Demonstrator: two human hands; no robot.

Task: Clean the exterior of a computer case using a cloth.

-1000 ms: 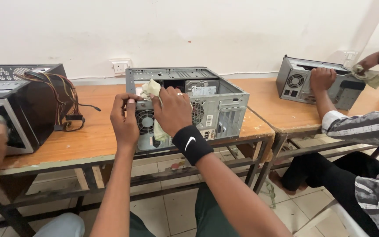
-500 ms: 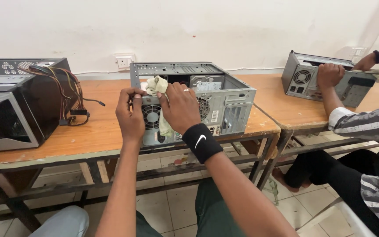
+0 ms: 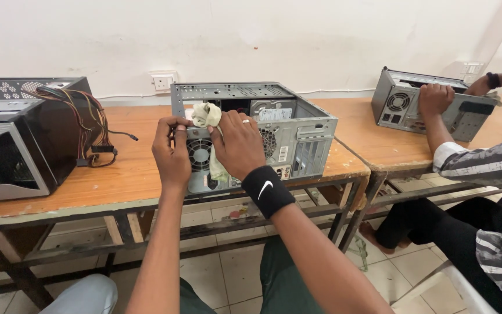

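head view looks down on my two bare hands at the open grey computer case (image 3: 297, 125), which lies on its side on the wooden table (image 3: 129, 174), near the front edge. my right hand (image 3: 238, 144), black wristband (image 3: 267, 190) on the wrist, is closed around a pale green cloth (image 3: 207, 115) and presses it against the case's near end, just above the round fan grille (image 3: 198, 154). my left hand (image 3: 171, 152) grips the left corner of the same end, fingers curled over the metal edge. a black computer tower (image 3: 13, 139) with loose coloured wires (image 3: 85, 119) sits on the table to the left. to the right, another person's hand (image 3: 435, 97) rests on a second grey case (image 3: 431, 104) on the next table.
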